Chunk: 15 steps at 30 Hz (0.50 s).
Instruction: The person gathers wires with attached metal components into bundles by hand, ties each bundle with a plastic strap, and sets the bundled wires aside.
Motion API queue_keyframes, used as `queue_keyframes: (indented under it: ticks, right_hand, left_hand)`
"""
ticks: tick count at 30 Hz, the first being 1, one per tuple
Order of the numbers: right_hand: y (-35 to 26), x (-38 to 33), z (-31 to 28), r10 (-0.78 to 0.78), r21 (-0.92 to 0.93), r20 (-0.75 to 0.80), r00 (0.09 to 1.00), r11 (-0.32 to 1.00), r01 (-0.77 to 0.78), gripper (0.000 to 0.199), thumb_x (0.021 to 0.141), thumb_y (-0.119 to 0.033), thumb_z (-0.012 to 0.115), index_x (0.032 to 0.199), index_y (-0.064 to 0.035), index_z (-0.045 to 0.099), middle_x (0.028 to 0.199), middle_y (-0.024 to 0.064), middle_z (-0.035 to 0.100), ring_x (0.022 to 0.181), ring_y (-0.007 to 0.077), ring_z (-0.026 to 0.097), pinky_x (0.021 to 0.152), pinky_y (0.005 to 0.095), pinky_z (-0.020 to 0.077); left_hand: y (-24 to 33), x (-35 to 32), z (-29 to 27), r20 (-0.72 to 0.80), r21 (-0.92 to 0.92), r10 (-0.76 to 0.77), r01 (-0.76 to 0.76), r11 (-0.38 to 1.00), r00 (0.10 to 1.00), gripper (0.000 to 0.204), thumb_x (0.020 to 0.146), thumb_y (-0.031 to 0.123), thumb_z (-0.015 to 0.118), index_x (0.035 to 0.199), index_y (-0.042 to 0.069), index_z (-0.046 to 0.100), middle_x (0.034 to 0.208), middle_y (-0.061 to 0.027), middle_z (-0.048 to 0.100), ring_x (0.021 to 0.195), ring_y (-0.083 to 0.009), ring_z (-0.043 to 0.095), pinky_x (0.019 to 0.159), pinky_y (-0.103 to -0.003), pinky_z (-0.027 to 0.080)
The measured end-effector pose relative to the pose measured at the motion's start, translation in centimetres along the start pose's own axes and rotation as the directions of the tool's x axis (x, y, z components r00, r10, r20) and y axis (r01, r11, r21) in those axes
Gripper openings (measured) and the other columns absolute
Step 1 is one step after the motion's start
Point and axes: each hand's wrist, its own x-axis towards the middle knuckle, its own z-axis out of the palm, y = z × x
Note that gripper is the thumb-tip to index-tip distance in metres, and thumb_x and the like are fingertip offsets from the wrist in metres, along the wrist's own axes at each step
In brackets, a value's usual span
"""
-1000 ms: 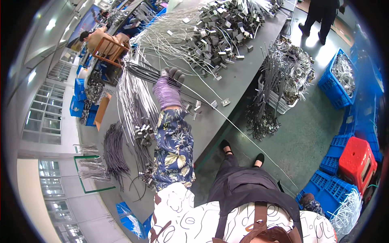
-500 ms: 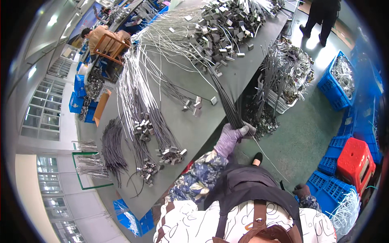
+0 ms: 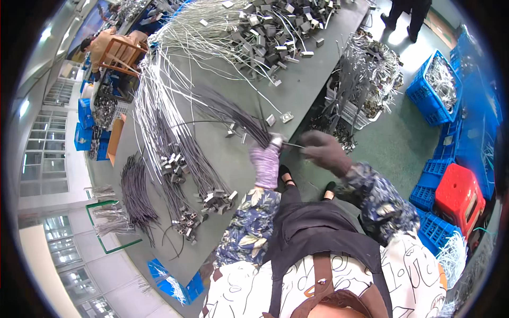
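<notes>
By the near edge of the grey table (image 3: 305,90), the purple-gloved left hand (image 3: 266,157) has its fingers closed around a bundle of dark strands (image 3: 228,110). Just beside it, the brown-gloved right hand (image 3: 324,151) is blurred, its fingers bent near a single strand (image 3: 293,145) that juts past the left hand; whether they pinch it, I cannot tell. A hard tug on that one might pull its neighbours out too, since one fist seems to hold them all. Farther along, the bundle fans out over the table, and its loose tips could tangle in the pale wires (image 3: 151,106) to the left or sweep aside the small silver pieces (image 3: 271,120) nearby. Beyond these, a heap of grey blocks (image 3: 281,49) trails thin wires (image 3: 212,29) across the tabletop, so one snag might drag several blocks. Off the table's right side, a white basket (image 3: 365,124) is filled above its rim, so a knock could spill it
</notes>
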Motion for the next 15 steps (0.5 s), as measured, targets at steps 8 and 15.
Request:
queue_keyframes:
  ticks: [8,15]
  right_hand:
    - [-4.1,8.1,4.3,-0.292,-0.739,-0.174,0.941,0.67,0.072,0.056,0.074,-0.036,0.071,0.12,-0.0088,0.055,0.126,0.0171,0.05,0.111,0.0359,0.051,0.092,0.0433,0.0445]
    - [-1.8,7.3,2.0,-0.256,-0.509,0.067,0.964,0.822,0.254,0.028,0.073,-0.022,0.07,0.093,-0.0043,0.062,0.095,0.0101,0.061,0.087,0.0259,0.059,0.077,0.0357,0.0486]
  left_hand:
    - [2.6,11.2,-10.1,-0.274,0.17,-0.149,0.2,0.965,0.95,0.022,0.086,0.018,0.066,0.084,-0.003,0.059,0.071,-0.0074,0.064,0.05,-0.0146,0.06,0.04,-0.023,0.05]
    - [-1.3,7.0,-5.3,0.278,-0.551,-0.118,0.259,0.793,0.953,0.021,0.092,0.024,0.059,0.1,0.004,0.057,0.087,-0.0085,0.062,0.07,-0.0151,0.061,0.056,-0.031,0.052]
